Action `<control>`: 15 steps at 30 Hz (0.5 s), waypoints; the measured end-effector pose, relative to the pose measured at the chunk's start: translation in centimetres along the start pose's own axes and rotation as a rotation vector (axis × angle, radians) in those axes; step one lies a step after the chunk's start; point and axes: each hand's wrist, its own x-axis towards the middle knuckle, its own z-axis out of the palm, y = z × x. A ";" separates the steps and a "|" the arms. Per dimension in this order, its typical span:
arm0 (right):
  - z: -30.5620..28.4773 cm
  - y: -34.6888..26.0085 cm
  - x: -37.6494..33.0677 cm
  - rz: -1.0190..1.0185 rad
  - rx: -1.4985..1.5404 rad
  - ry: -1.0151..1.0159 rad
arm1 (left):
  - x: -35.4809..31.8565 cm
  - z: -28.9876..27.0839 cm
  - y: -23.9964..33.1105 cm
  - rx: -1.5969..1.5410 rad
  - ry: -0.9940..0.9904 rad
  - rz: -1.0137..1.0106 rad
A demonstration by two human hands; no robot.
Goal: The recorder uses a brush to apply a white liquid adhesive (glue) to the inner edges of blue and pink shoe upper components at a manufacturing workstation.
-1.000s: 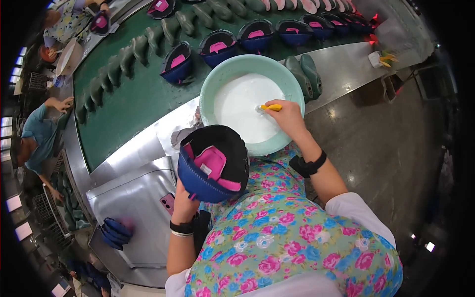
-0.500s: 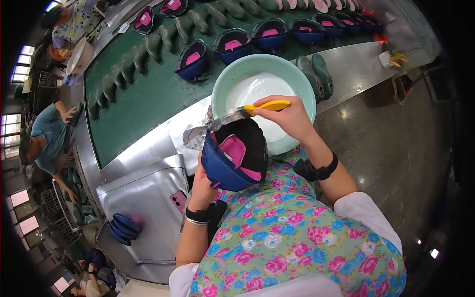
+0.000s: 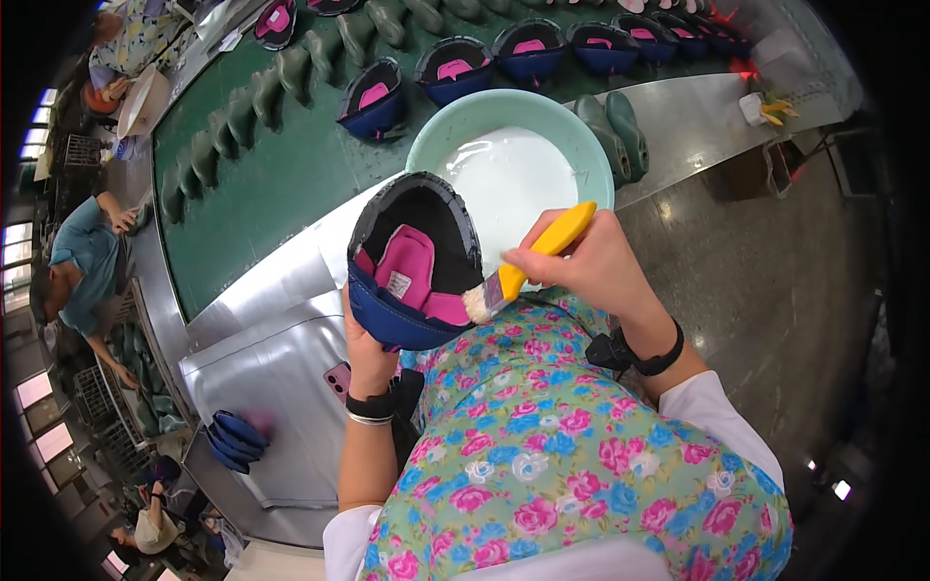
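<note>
Moved since half a second ago: brush [image 3: 497,290] gone from the upper left edge of the held shoe upper [image 3: 407,257] to its lower right edge; upper also shifted left relative to basin [image 3: 592,174].
Left hand [image 3: 369,356]: forearm near vertical from lower edge, gripping the upper from below left; some fingers hidden behind it.
Right hand [image 3: 603,269]: forearm in from lower right, wrist bent toward centre; thumb and fingers closed on brush handle, bristles pointing down-left, against the upper.
Upper: 1 in hand, just left of frame centre, hollow facing up.
Brush: 1 in hand.
Basin: 1, upper centre, white liquid [image 3: 513,174] inside.
Green moulds [image 3: 630,137]: 2, just right of basin.
Phone [image 3: 338,381]: 1, lower left of centre.
Blue stack [image 3: 235,442]: 1, lower left; can't count pieces.
</note>
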 end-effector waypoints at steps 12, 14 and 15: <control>-0.4 1.0 4.7 -0.215 -0.266 0.136 | -0.2 -1.4 0.5 -0.327 0.138 -0.120; -0.1 -0.5 5.3 -0.270 -0.241 0.138 | -0.1 -1.9 0.9 -0.382 0.168 -0.168; 0.4 -1.2 5.6 -0.314 -0.226 0.102 | 0.0 -2.4 1.3 -0.389 0.285 -0.264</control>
